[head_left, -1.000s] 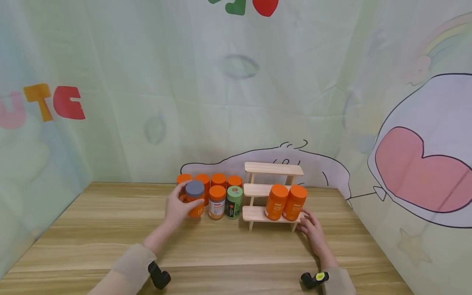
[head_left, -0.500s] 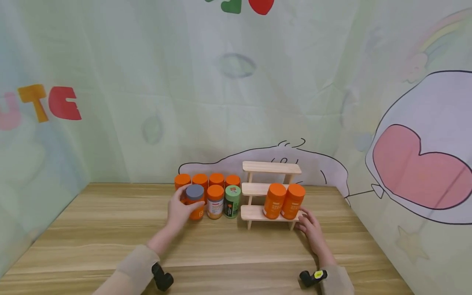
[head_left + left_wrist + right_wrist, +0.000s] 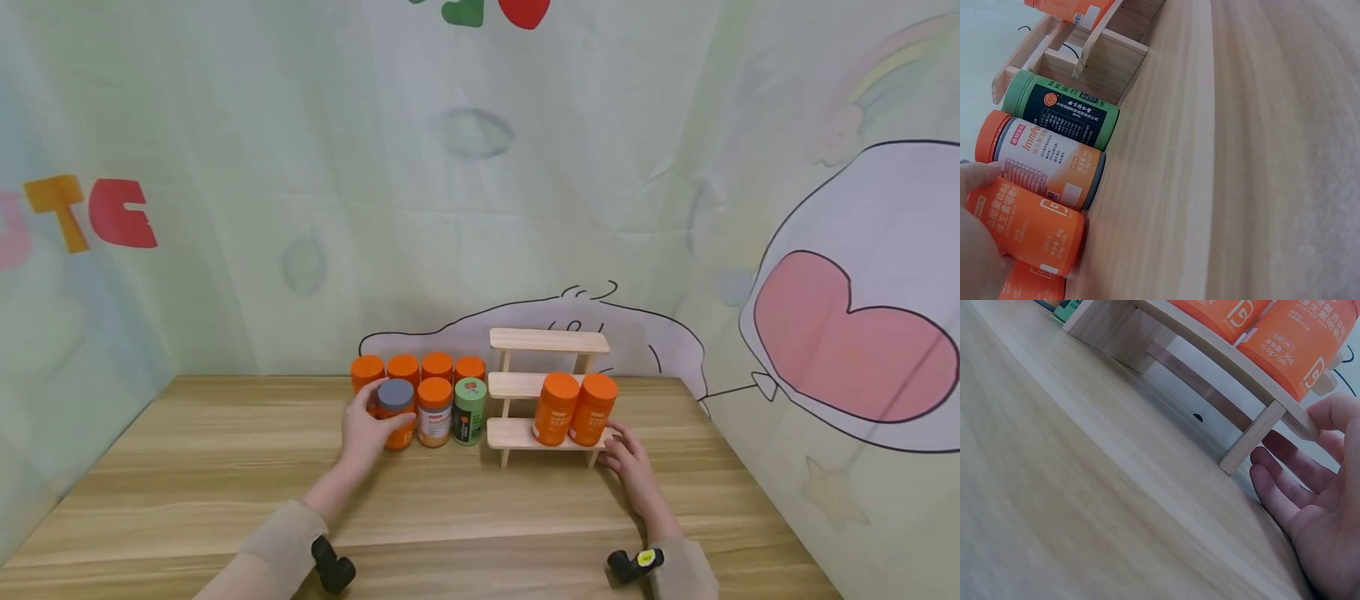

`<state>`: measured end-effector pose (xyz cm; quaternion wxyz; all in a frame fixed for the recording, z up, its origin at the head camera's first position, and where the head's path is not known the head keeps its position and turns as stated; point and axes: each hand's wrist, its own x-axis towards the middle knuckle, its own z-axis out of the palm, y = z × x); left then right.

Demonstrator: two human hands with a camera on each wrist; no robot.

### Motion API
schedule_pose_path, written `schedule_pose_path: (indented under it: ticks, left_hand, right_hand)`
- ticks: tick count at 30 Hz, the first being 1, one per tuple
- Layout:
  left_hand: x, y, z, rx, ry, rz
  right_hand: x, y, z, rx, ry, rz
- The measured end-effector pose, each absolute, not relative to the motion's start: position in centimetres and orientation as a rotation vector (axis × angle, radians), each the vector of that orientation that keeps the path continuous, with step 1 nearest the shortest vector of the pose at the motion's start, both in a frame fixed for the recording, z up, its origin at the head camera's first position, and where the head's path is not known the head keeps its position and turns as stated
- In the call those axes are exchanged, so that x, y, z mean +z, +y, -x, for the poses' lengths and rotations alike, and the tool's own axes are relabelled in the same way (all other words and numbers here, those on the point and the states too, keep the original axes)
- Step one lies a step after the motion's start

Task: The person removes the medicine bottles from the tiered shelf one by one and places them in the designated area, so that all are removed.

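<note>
My left hand (image 3: 363, 427) grips an orange bottle with a grey lid (image 3: 396, 395), at the left end of the front row of bottles. In the left wrist view this orange bottle (image 3: 1029, 225) leans close beside a white-labelled bottle with an orange lid (image 3: 1050, 162). Past that one stands a green bottle (image 3: 1063, 109). My right hand (image 3: 632, 467) holds the right end of the lowest step of a three-step wooden rack (image 3: 513, 433). In the right wrist view, fingers (image 3: 1291, 462) reach below that step. Two orange bottles (image 3: 557, 408) stand upright on the lowest step.
Several orange-lidded bottles (image 3: 437, 367) form a back row behind the front ones, partly hidden. The rack's middle step (image 3: 513, 385) and top step (image 3: 550, 340) rise behind. A printed curtain (image 3: 300, 208) closes off the table's (image 3: 450, 517) back and sides.
My left hand has lowered the grey-lidded bottle slightly and brought it right, closer to the white-labelled bottle. My right hand stays at the rack's end. The head view has shifted a little.
</note>
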<state>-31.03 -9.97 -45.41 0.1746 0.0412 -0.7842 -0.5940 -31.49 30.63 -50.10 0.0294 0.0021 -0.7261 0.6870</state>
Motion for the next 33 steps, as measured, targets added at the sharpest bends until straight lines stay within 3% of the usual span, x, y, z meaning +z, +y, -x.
schedule_pose_path:
  ticks: [33]
  left_hand:
    - [-45.49, -9.73, 31.49, -1.745, -2.155, -0.069]
  right_hand:
    - [-50.35, 30.73, 31.64, 2.129, -2.215, -0.017]
